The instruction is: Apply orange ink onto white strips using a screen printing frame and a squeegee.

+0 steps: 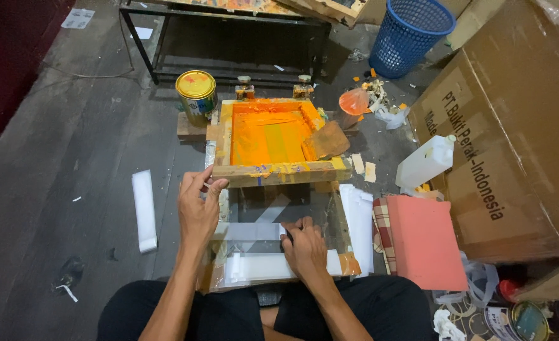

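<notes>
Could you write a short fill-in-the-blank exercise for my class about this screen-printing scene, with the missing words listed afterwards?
1. The left hand grips the near edge of a wooden screen frame covered in ____ ink.
2. The right hand presses on a ____ strip lying on the glass plate.
3. The waste basket at the top is ____.
4. The paint tin left of the frame has a ____ lid.

Missing words: orange; white; blue; yellow

One head-worn camera looks steeply down, close over the lap and floor ahead.
</notes>
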